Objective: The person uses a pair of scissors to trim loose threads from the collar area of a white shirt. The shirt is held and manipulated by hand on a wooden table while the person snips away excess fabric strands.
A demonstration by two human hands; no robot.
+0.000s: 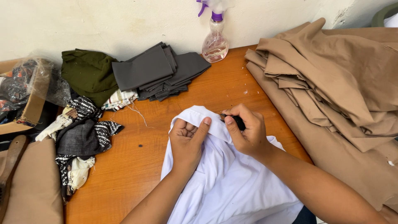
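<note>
Far left: scrap fabric pile (81, 137) w/ black-white prints, pushed off to the side. Olive cloth (89, 72) and folded grey pieces (159, 70) stacked vs the wall, prob kept out of the way. Centre: white garment (232, 182) on the wooden tabletop (132, 166), bunched near its edge. Left hand (188, 141) closed, thumb up, pinching the fold taut. Right hand (244, 128) grips a small black tool (237, 121) at that fold. Spray bottle (215, 39) behind. Right: tan fabric heap (340, 91)
</note>
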